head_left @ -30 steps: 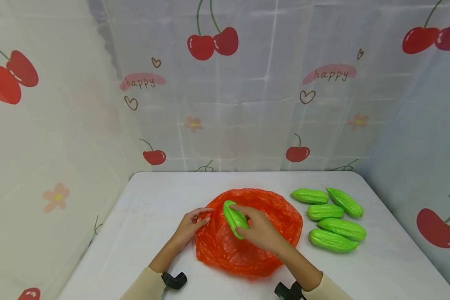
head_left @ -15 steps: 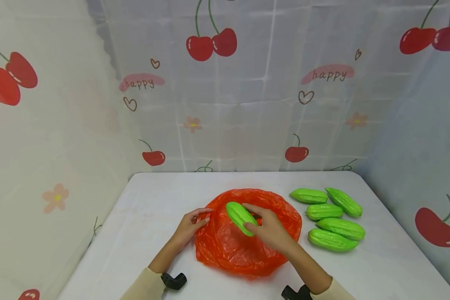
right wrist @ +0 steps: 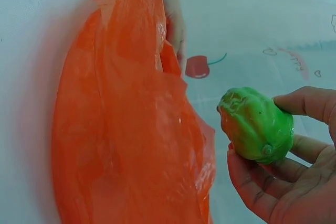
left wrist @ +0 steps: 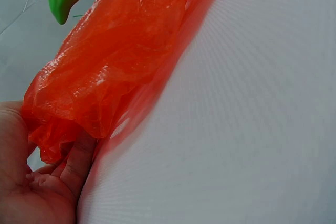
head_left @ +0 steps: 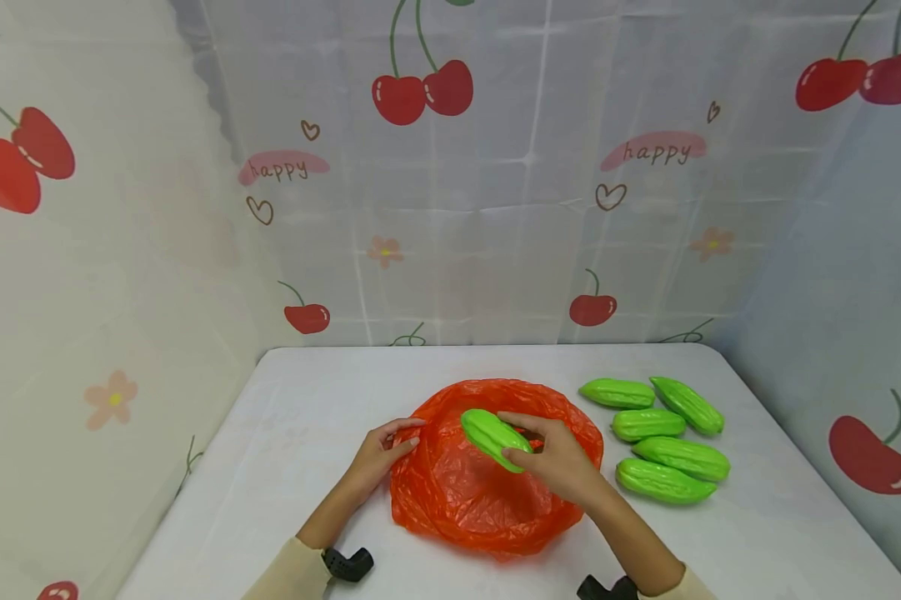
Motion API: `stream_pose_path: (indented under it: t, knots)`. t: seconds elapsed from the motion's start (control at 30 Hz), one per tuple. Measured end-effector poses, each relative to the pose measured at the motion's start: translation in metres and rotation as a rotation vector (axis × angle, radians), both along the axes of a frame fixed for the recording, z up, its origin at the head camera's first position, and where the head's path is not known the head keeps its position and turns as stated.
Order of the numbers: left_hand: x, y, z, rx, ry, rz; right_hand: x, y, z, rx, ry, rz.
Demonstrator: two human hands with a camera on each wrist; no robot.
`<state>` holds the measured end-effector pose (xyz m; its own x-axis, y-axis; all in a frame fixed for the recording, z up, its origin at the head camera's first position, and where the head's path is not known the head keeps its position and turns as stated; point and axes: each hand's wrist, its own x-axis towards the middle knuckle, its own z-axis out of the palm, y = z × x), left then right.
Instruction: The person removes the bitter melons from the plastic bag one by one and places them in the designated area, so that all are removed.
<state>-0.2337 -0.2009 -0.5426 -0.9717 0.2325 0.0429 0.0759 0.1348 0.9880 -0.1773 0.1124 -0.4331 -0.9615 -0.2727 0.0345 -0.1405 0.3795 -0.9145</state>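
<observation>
A red plastic bag (head_left: 417, 505) lies spread on the white table with its mouth facing up. My left hand (head_left: 378, 457) pinches the bag's left rim. In the left wrist view, my left thumb and fingers are around the gathered red film (left wrist: 100, 82). Above the bag's mouth, my right hand (head_left: 558, 460) grips a bright green, ridged bitter melon (head_left: 495, 437) between thumb and fingers. From the right wrist, the bitter melon (right wrist: 255, 124) shows end-on, beside the bag (right wrist: 126, 119) and apart from it. What lies inside the bag cannot be seen.
Several more green bitter melons (head_left: 666, 481) lie grouped on the right side of the table (head_left: 315, 392). A cherry-print curtain (head_left: 465, 208) hangs behind and at both sides. Black wrist mounts (head_left: 348, 564) sit below both hands.
My right hand has moved right and slightly toward me with the bitter melon, which now lies at a flatter angle. My left hand stays at the bag's rim.
</observation>
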Motion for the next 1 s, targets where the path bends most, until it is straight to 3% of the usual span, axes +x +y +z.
stream_pose_path:
  t: [0.7, 1.0]
  knots:
    - [-0.001, 0.0, -0.001, -0.003, -0.005, -0.006, 0.011, 0.047, 0.007, -0.025, -0.008, 0.01]
    - [0.0, -0.001, -0.001, -0.018, -0.009, 0.005, 0.017, 0.073, -0.003, 0.0, 0.013, -0.008]
